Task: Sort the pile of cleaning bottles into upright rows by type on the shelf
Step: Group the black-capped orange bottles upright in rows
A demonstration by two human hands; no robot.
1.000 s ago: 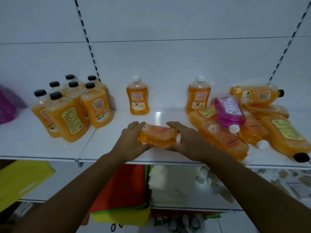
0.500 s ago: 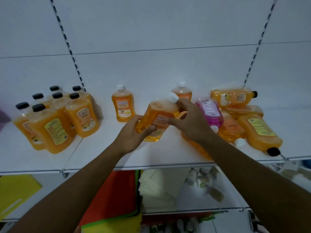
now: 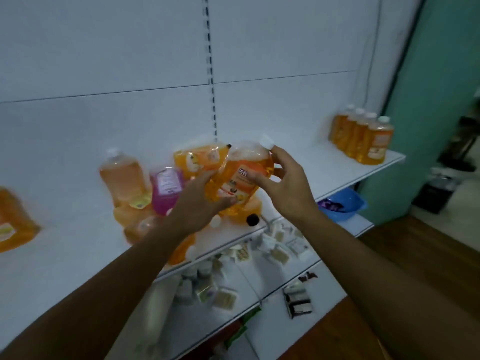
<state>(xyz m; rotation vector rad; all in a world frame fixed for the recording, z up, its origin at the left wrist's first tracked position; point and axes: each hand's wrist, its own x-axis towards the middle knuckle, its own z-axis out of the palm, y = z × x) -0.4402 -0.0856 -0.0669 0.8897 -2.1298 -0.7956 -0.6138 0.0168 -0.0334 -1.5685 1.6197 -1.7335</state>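
Note:
I hold an orange white-capped bottle [image 3: 245, 175] in the air above the white shelf [image 3: 337, 162], tilted with its cap up and to the right. My left hand [image 3: 201, 203] grips its bottom end and my right hand [image 3: 285, 185] grips its upper side, thumb across the label. Behind and below it lies the pile: a pink bottle [image 3: 166, 188], orange bottles lying on their sides [image 3: 200, 158], and a black-capped one [image 3: 249, 216]. One orange bottle [image 3: 120, 175] stands upright left of the pile. A row of several upright white-capped orange bottles [image 3: 363, 137] stands at the shelf's right end.
The lower shelf holds scattered small white packets [image 3: 275, 248] and a blue basin [image 3: 342, 203]. Another orange bottle [image 3: 13, 224] shows at the left edge. A teal wall [image 3: 436, 100] and wooden floor [image 3: 428, 255] lie to the right.
My view has swung to the right and both hands have carried the orange bottle up and rightward over the pile. The row at the shelf's right end has come into view.

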